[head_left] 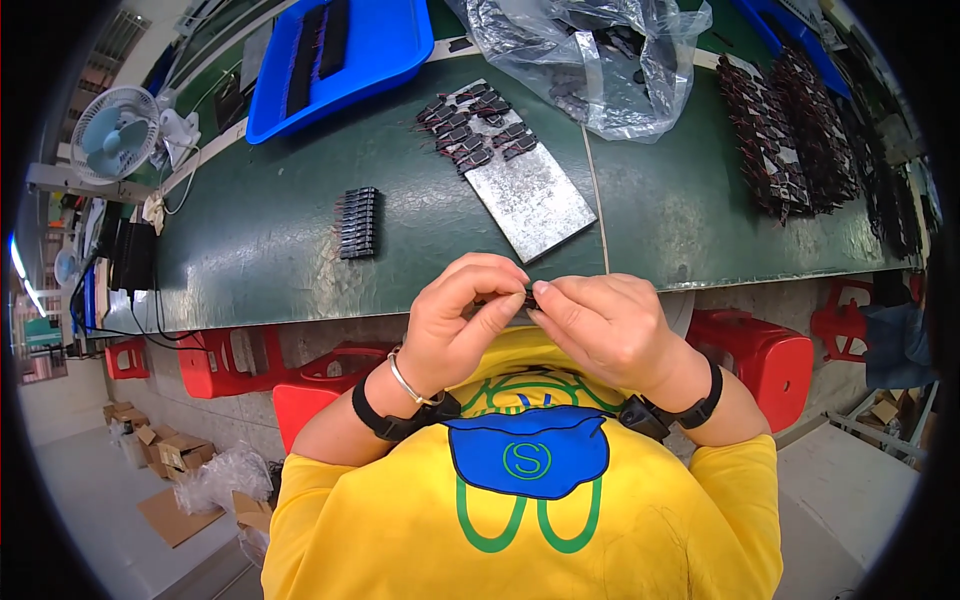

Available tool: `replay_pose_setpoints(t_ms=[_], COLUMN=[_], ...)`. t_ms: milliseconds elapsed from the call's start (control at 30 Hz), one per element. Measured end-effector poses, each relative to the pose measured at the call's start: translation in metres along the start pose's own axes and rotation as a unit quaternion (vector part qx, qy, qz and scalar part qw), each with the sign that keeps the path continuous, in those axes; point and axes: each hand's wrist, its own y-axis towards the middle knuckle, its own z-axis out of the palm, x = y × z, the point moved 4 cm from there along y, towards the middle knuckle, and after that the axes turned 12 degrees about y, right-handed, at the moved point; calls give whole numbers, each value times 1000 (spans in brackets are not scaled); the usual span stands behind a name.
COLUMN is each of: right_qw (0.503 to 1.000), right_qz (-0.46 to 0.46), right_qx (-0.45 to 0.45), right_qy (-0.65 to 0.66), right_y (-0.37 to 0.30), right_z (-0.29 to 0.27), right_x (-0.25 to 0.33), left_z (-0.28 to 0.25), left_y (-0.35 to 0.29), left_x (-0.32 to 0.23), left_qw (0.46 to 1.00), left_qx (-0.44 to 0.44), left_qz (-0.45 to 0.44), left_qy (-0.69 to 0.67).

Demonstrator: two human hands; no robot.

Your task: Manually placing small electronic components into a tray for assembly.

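My left hand [467,318] and my right hand [603,322] meet at the table's near edge, fingertips pinched together. Between them is a small black part [530,299], mostly covered by my fingers, which looks like the small black parts with thin red wires lying on the table. Just beyond my hands lies a silvery metal plate [532,202], with several of those wired black parts [470,130] on its far half. To the left, a neat row of small black parts [359,222] lies on the green table top [270,220].
A blue tray [400,60] with long black strips stands at the far left. A clear plastic bag [620,100] holding dark parts lies at the back. Bundles of wired parts [770,140] cover the right side. Red stools [750,365] stand under the table; a fan [115,135] is at far left.
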Motion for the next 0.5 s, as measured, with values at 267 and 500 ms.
replay_pose_setpoints(t_ms=[267,500], right_qw=[998,994], right_qz=[-36,-57], right_qx=[-3,17], right_qy=[-52,-92], right_y=[1,0], right_z=[2,4], right_x=[-2,1], left_z=[-2,2], left_y=[-2,6], left_x=[6,0], left_qw=[958,977], left_qx=[43,47], left_qz=[-234,-206], left_qy=[-158,15])
